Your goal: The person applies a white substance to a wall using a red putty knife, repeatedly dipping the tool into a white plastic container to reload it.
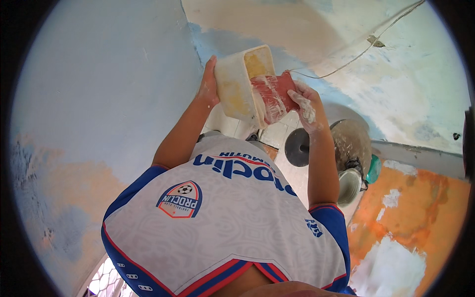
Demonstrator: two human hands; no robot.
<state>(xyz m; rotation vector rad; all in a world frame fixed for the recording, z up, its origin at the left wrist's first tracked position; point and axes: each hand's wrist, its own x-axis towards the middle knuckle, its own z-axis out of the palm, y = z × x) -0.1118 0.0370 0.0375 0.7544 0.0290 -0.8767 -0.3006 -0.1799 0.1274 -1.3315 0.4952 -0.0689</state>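
Against a patchy blue wall, left hand gripping a cream tub, right hand clasped around a putty-smeared red trowel.

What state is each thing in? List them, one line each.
Left hand: gripping the tub's side.
Right hand: smeared white, holding the red trowel.
Tub: tilted, open, yellowish inside.
Red trowel: coated with white paste, blade against the tub's rim.
Wall: patchy blue, partly plastered.
Wire: hanging loose along the wall.

Tiled floor: round dark lid, bucket
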